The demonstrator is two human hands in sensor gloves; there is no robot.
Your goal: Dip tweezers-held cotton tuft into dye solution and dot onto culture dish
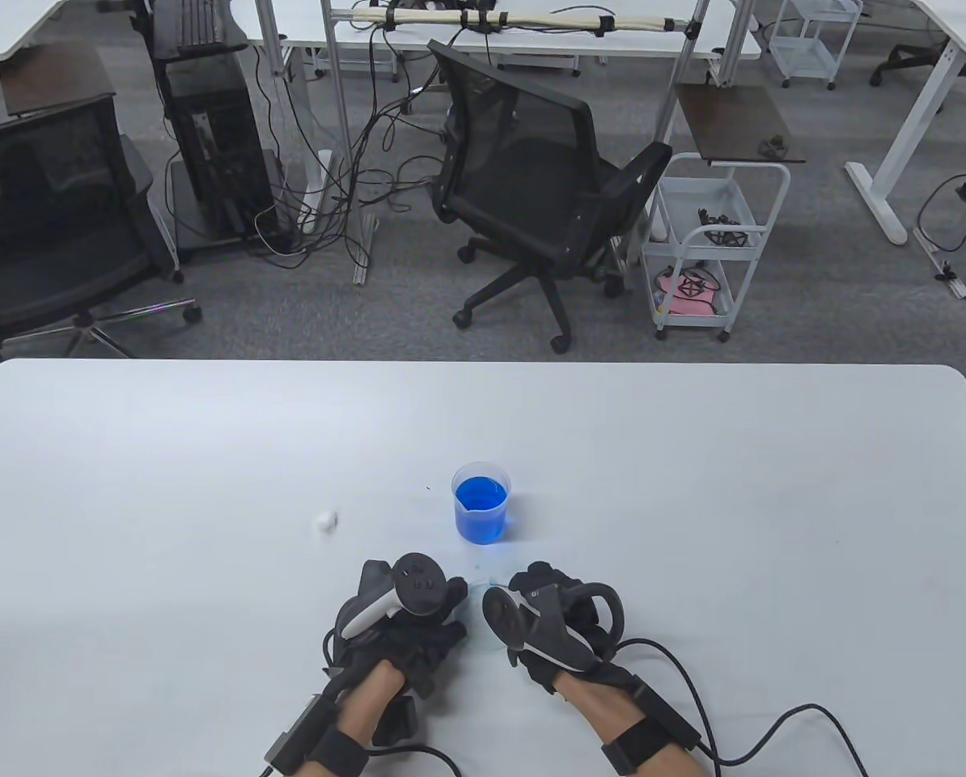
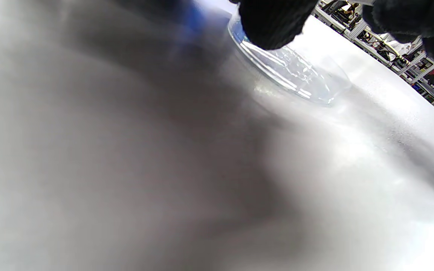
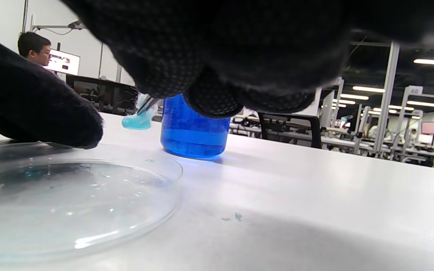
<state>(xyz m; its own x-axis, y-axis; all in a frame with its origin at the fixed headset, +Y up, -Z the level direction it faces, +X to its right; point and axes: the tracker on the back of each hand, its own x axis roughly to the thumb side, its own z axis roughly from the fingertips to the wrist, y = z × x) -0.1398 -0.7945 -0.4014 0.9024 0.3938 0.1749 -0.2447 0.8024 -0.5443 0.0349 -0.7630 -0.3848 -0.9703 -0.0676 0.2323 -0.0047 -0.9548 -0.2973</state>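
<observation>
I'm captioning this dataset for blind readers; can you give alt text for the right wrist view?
Tweezers hold a blue-soaked cotton tuft above the table, beside a beaker of blue dye. A clear dish lies in front, a gloved left hand at its far rim.

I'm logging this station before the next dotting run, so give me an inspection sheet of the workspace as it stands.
Surface: white table, small droplets beside the dish.
Job's things: beaker of blue dye, upright; clear culture dish between the hands; blue-stained cotton tuft in tweezers, above the table near the beaker.
Clutter: white tuft lying left of the beaker.
Hands: left hand at the dish edge; right hand holds the tweezers.
Cables: glove leads trail off the near edge.
Surroundings: office chair, cart, desks.
</observation>
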